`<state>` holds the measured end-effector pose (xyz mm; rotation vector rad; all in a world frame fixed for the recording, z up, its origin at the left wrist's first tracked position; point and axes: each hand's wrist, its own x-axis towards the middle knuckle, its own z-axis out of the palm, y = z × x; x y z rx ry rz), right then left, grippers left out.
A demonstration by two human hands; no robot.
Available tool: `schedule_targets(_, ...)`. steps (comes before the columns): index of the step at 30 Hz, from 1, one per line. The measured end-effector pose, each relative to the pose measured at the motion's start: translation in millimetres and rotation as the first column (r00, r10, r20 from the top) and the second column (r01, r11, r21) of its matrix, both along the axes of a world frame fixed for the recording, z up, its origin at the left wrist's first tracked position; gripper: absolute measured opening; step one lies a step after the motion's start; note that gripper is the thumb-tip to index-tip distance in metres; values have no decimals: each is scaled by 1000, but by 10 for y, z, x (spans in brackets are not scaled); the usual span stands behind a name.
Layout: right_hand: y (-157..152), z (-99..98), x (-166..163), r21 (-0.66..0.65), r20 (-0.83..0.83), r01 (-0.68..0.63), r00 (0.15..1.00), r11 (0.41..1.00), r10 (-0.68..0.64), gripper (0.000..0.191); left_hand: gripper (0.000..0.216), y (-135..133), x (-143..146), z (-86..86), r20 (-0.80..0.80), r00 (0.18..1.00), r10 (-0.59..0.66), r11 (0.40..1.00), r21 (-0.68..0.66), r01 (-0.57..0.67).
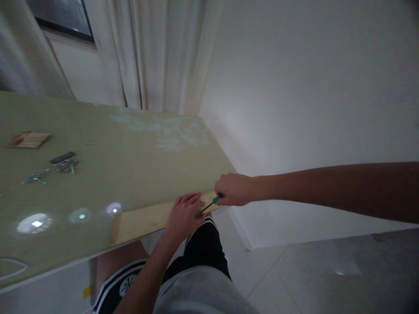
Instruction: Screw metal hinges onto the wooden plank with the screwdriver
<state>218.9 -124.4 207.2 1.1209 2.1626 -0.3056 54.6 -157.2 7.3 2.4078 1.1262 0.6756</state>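
A long pale wooden board lies along the near edge of the table. My left hand rests across it, fingers bent over the top and holding it down. Beside that hand's thumb is a small dark metal piece, partly hidden, its exact kind unclear. In my right hand is a screwdriver with a green and black handle, gripped in a closed fist. Its shaft slants down to the left, and the tip meets the metal piece.
On the left of the glossy green table lie several metal plates, loose screws, a single screw and a flat wooden-looking packet. A white wall stands close on the right; curtains hang behind.
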Motion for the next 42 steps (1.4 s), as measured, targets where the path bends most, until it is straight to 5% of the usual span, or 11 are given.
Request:
schedule_targets(4,35,-24,83,-20,44,170,985,985,-169,40,27,3,-2,-10,1,1000,6,1000,6,-6)
schedule_targets(7,-39,35,188,112,-23,-241,969,964,245,30,24,5,4,-15,5,1000,1,1000,6,-1)
schedule_targets(11,-108,91,158,129,-42,-683,720,719,692,30,24,3,2,-2,11,1000,9,1000,-4,-9)
schedule_targets(15,-4,34,7,71,26,-189,982,979,188,24,25,-1,-6,-3,4,1000,3,1000,-7,-3)
schedule_targets(18,87,-4,-10,-35,57,248,968,968,-246,41,28,-4,-3,-9,6,1000,8,1000,-1,-8)
schedule_targets(22,43,46,52,116,-5,-92,996,989,93,36,24,-4,4,-6,14,1000,8,1000,2,-8)
schedule_targets(26,-75,103,2,108,-79,-592,796,799,600,23,23,-7,0,1,14,1000,6,1000,15,-6)
schedule_targets(31,-56,7,-102,115,44,-129,991,985,124,27,27,-16,-4,3,9,1000,2,1000,14,-2)
schedule_targets(35,-38,-12,-47,70,37,153,987,986,-156,43,27,-13,1,9,14,1000,4,1000,12,-4)
schedule_targets(38,-99,64,14,127,1,-189,982,974,190,34,25,-7,7,10,20,1000,8,1000,3,-8)
schedule_targets(42,-153,124,-9,98,-22,-634,770,767,638,26,23,-9,10,8,22,1000,12,1000,11,-12)
